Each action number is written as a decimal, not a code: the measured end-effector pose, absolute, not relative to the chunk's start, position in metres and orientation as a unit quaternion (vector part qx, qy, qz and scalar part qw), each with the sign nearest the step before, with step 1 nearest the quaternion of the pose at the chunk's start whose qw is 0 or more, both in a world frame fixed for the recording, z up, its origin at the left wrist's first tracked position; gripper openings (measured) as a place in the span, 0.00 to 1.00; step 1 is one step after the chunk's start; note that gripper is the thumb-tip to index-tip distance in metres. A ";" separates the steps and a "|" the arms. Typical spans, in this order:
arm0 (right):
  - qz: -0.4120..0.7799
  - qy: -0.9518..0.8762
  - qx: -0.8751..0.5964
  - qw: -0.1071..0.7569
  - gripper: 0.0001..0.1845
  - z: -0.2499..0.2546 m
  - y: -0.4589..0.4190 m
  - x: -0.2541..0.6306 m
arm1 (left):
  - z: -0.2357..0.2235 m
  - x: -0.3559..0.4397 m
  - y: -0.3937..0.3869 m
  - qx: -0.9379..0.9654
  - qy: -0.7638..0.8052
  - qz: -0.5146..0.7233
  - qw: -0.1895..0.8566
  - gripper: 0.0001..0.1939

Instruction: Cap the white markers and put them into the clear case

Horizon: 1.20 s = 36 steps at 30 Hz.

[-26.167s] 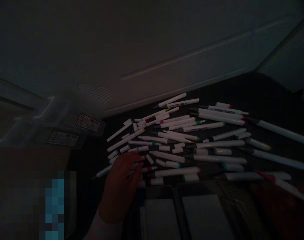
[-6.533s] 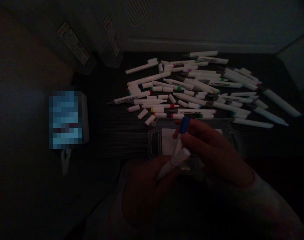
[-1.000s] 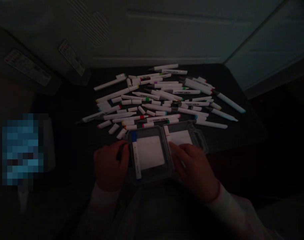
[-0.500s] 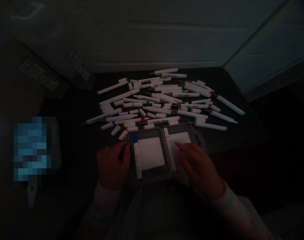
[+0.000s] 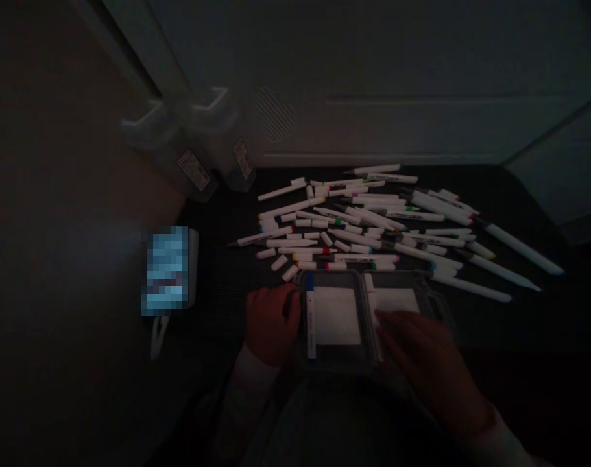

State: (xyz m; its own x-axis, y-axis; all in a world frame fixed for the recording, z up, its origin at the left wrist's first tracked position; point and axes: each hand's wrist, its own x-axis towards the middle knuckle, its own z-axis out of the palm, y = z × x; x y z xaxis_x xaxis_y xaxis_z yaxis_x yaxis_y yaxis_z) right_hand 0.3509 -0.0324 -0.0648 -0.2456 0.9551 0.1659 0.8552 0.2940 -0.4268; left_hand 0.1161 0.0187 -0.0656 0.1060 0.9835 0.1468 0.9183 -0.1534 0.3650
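Note:
The scene is very dark. A clear plastic case (image 5: 344, 279) lies open on a dark surface in front of me, with a white card in each half. A blue-capped white marker (image 5: 309, 318) lies along the left half's left edge. A red-marked marker (image 5: 372, 301) lies in the right half. My left hand (image 5: 270, 321) is curled against the case's left edge. My right hand (image 5: 429, 363) rests on the right half, fingers lying over it. Beyond the case spreads a pile of white markers and loose caps (image 5: 373, 224).
Two clear packages with colour labels (image 5: 192, 170) lean against the wall at the back left. A blurred-out bright object (image 5: 167, 269) sits to the left of the dark surface. A pale wall panel (image 5: 397, 123) runs behind the markers.
The view has swung, so everything sits further right and lower in frame. My right hand has slid slightly back toward me on the case's right half. My left hand keeps its place at the case's edge.

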 end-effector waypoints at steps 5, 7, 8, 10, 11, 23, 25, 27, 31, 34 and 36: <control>0.124 -0.776 -0.587 0.193 0.13 -0.066 -0.032 0.351 | -0.068 0.115 0.018 0.734 0.641 0.201 0.099 0.13; 0.124 -0.773 -0.592 0.191 0.13 -0.066 -0.031 0.349 | -0.068 0.115 0.018 0.734 0.638 0.208 0.100 0.13; 0.122 -0.772 -0.593 0.193 0.13 -0.066 -0.031 0.348 | -0.068 0.115 0.018 0.735 0.638 0.209 0.100 0.13; 0.118 -0.770 -0.593 0.203 0.13 -0.064 -0.031 0.346 | -0.067 0.114 0.019 0.736 0.637 0.207 0.098 0.13; 0.117 -0.769 -0.591 0.212 0.12 -0.062 -0.031 0.346 | -0.067 0.113 0.019 0.737 0.637 0.206 0.100 0.13; 0.159 -0.565 -0.718 0.374 0.12 -0.044 -0.031 0.400 | -0.062 0.102 0.016 0.676 0.649 0.302 0.176 0.15; 0.177 -0.524 -0.737 0.388 0.13 -0.048 -0.029 0.407 | -0.061 0.101 0.015 0.671 0.648 0.311 0.182 0.15; 0.198 -0.484 -0.751 0.403 0.14 -0.053 -0.028 0.410 | -0.061 0.102 0.015 0.679 0.639 0.317 0.177 0.14; 0.232 -0.404 -0.767 0.441 0.16 -0.059 -0.023 0.413 | -0.060 0.101 0.018 0.697 0.624 0.321 0.149 0.14; 0.254 -0.366 -0.771 0.455 0.17 -0.063 -0.019 0.416 | -0.056 0.097 0.025 0.700 0.633 0.306 0.122 0.14; 0.260 -0.355 -0.772 0.459 0.18 -0.065 -0.016 0.419 | -0.052 0.094 0.030 0.703 0.637 0.298 0.102 0.14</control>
State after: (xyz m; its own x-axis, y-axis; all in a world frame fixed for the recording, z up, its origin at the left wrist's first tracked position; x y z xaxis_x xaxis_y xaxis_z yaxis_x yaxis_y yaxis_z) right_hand 0.4194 -0.0158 -0.0648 0.6125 0.7868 -0.0763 0.3093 -0.3273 -0.8929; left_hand 0.0938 0.0299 -0.0522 0.0103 0.9570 0.2900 0.8358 -0.1675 0.5229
